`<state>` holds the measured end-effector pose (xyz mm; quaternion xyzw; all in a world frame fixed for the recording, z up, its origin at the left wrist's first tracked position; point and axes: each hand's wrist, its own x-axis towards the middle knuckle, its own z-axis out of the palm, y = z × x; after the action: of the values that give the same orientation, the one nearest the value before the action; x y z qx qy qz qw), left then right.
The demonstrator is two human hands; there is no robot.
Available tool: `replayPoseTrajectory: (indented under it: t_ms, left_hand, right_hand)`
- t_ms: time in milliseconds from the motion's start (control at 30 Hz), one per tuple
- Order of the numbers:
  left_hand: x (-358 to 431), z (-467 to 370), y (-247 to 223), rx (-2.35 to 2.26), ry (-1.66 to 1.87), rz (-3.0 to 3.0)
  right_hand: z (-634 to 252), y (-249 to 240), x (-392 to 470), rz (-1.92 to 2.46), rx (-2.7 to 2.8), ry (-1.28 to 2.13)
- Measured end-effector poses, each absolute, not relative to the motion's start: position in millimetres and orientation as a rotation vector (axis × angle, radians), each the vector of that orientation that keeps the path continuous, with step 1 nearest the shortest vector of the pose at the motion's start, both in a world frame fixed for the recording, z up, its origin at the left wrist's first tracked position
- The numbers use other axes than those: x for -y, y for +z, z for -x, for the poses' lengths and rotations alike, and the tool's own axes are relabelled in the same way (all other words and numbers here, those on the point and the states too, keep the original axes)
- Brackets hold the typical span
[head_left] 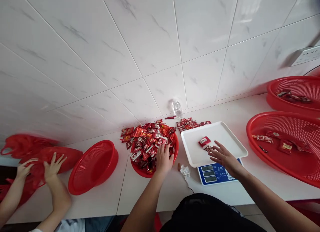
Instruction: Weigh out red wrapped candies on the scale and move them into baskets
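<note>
Packets [147, 138] heap in the red basket [140, 172]; left hand [164, 160], fingers spread, lies over them: sideways pressure could cause spillage. Right hand [223, 157], fingers spread, overhangs the tray [225, 135]: leaning could tip it.

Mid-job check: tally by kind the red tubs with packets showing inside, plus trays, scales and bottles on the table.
Tubs: 3
Tray: 1
Scale: 1
Bottle: 1
Total: 6
</note>
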<state>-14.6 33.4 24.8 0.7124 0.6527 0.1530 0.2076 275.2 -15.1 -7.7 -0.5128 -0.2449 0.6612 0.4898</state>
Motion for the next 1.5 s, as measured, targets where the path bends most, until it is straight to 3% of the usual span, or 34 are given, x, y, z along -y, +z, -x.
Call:
replayPoseTrajectory:
  t_ms: [300, 900, 1500]
  left_hand:
    - [-37, 45, -2, -1.869, -0.166, -1.873]
    - [-79, 31, -13, -1.876, -0.309, -1.485]
    - [-39, 55, 23, -1.795, 0.194, -2.004]
  right_hand:
    - [-266, -11, 21, 1.280, 0.717, 1.725]
    - [-265, -10, 20, 1.312, 0.791, 1.756]
    - [-277, 1, 24, 1.320, 1.010, 1.755]
